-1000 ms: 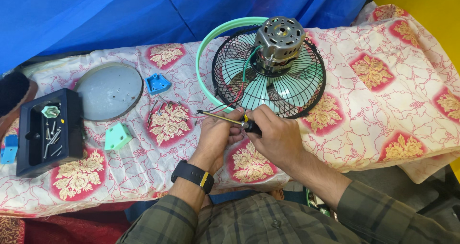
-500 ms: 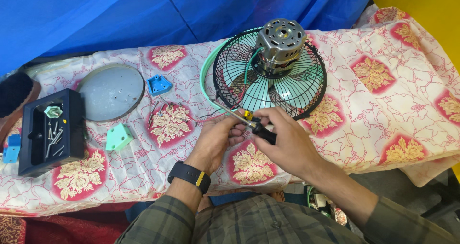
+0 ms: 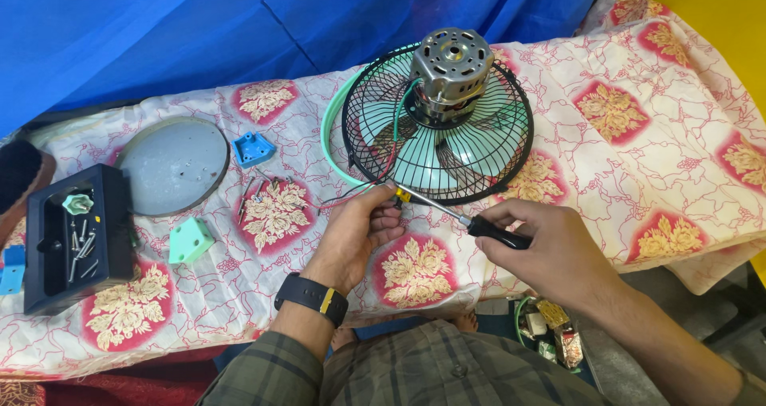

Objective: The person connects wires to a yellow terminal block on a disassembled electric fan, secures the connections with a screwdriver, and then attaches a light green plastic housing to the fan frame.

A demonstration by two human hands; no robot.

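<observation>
The right hand (image 3: 550, 250) is closed around a screwdriver (image 3: 467, 221), its tip meeting the left hand (image 3: 359, 230), whose fingers pinch wires (image 3: 355, 195) (red and black) just below the fan (image 3: 439, 127) on the cloth-covered table (image 3: 638, 159).

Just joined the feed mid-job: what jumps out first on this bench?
The fan lying face-down at top centre, its bare metal motor sticking up through the black wire guard. Just below it, the right hand holds a black-handled screwdriver whose tip meets the left hand, which pinches small wires. At far left, a black tray holds loose screws.
</observation>
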